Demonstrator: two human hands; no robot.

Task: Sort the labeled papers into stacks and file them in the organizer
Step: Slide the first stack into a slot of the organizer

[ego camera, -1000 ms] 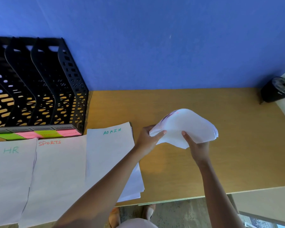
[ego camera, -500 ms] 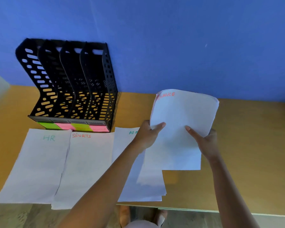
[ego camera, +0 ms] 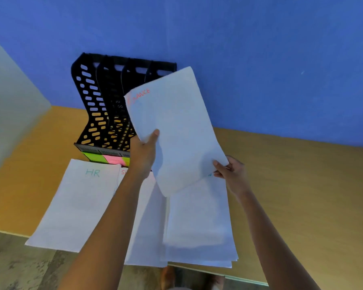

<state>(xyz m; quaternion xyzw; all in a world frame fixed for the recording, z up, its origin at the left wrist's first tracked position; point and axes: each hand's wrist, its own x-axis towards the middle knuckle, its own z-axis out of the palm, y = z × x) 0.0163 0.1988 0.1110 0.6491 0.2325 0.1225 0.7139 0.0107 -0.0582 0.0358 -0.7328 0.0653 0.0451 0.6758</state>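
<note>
Sorting looks done: both hands, left hand (ego camera: 143,155) and right hand (ego camera: 232,174), pinch the finance stack (ego camera: 176,130) in curled fingers before the empty-looking organizer (ego camera: 101,105), while three stacks (ego camera: 80,206) wait on the desk (ego camera: 302,195).

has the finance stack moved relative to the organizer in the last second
Yes. The finance stack, held by the left hand and right hand, went left toward the black organizer, now overlapping its right side.

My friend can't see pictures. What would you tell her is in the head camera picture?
Two hands, left and right, hold a sheaf of white papers with red lettering up in front of a black file organizer against a blue wall. Below, on a wooden desk, lie more paper stacks, one marked HR.
</note>
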